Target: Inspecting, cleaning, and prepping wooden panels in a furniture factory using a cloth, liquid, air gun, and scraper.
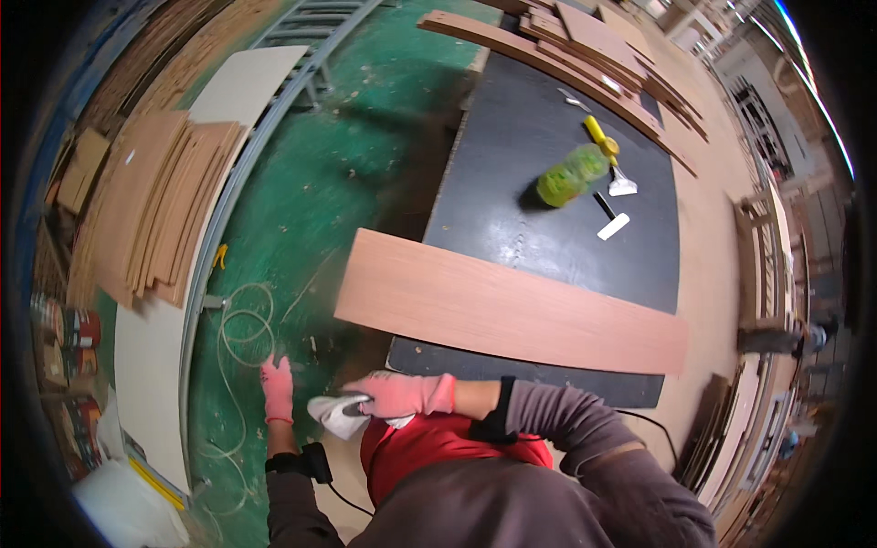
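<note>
Crumpled white cloth (336, 416) is held at the near side of the scene, just left of the table's near end and apart from the tabletop. Around it, green painted floor (301, 192) is spread at the left. To the right of that floor, a long black-topped table (484, 173) is set, its far end loaded with loose reddish-brown wooden boards (598, 41). Across its near end, one broad, flat, reddish-brown wooden board (512, 306) is laid, its left end overhanging the table's edge. Beyond that board, a green-tinted see-through bottle (571, 176) is placed, with a black-handled, white-bladed scraper (614, 226) lying to its right and nearer.

By the right hand (406, 395), gloved in pink, the cloth is gripped, with the fingers closed on it. The left hand (277, 388), also pink-gloved, is extended over the floor at the left, apart from the cloth and from the other hand; its fingers look loosely parted, and nothing is seen held in them.

The step in hand is judged to be the carrying of the cloth, off the board. For contact with the board, the right hand would need to be brought far and right, with the cloth flattened.
</note>
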